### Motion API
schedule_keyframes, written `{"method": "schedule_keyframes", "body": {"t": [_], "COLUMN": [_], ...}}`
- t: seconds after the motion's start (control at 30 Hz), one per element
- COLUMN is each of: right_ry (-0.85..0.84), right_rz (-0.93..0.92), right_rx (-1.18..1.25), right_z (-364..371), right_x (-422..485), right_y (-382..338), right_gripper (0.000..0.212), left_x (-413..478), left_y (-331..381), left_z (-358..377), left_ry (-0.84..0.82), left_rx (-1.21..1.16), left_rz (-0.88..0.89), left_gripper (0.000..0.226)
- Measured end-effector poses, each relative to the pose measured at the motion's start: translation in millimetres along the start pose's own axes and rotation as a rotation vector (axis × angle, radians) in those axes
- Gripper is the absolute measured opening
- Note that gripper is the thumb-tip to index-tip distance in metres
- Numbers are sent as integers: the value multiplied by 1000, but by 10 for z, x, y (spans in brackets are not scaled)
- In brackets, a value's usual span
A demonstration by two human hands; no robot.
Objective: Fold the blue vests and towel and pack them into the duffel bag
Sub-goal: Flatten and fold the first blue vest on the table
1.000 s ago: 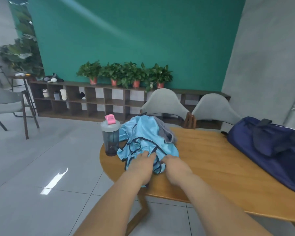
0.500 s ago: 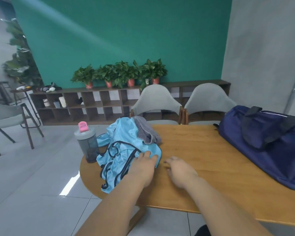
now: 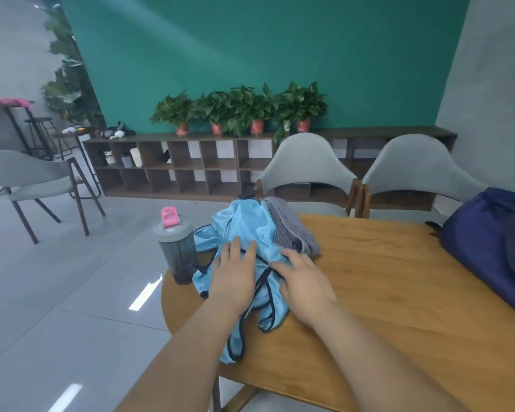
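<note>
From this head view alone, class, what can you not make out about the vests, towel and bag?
Head view:
blue vests: one crumpled heap under the left hand and right hand; their number is hidden.
towel: mostly behind that heap; extent hidden.
duffel bag: cut off by the right edge; zip open or closed, unclear.
</note>
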State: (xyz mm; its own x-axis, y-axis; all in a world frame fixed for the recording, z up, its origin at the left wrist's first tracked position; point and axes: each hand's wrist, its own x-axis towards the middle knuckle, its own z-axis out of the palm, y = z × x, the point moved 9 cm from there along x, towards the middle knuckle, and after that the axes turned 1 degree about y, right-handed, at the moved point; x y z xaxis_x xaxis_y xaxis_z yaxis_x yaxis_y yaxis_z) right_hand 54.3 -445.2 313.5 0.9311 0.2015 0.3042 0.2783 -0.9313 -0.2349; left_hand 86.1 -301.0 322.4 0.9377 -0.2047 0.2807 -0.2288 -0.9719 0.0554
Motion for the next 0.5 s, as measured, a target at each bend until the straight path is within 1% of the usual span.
{"method": "schedule_keyframes", "body": {"t": [0.1, 0.23, 0.33, 0.4, 0.5], "right_ry": [49, 33, 55, 69, 98], "right_rz": [-7, -7, 10, 29, 53], "right_rx": [4, 61, 68, 106, 163], "right_z": [180, 550, 639, 636, 559], "right_x": [76, 35, 33, 51, 84], "right_y": [-61, -84, -49, -14, -9], "right_gripper": [53, 62, 61, 58, 52], "left_x": [24, -37, -22, 42, 149], "left_y": [-177, -245, -293, -363, -429], "left_z": [133, 288, 302, 291, 286], "left_ry": [24, 93, 152, 165, 135], "left_rx": [-131, -288, -351, -391, -400], "left_rz": [-34, 32, 58, 20, -44], "left_gripper": [67, 65, 61, 58, 57]}}
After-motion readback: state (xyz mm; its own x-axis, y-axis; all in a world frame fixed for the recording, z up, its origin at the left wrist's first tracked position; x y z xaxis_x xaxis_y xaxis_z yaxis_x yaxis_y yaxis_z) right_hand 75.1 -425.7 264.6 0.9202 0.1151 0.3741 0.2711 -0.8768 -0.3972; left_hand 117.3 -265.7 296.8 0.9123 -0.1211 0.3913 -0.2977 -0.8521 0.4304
